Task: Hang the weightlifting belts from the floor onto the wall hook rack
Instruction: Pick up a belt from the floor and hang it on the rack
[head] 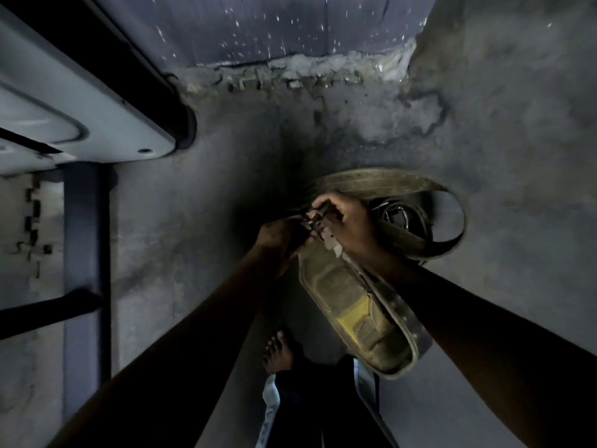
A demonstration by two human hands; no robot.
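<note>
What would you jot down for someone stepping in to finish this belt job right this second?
Left hand: closed on the buckle end of the belt in hand.
Right hand: closed on the same end, right beside the left; both grips meet there.
Belt in hand: its padded part hangs down under the right forearm, off the floor.
Second belt: coiled on the concrete floor, just beyond the hands.
Done: one belt lifted.
Left: no hook rack in view; hang this belt, then fetch the coiled one.
</note>
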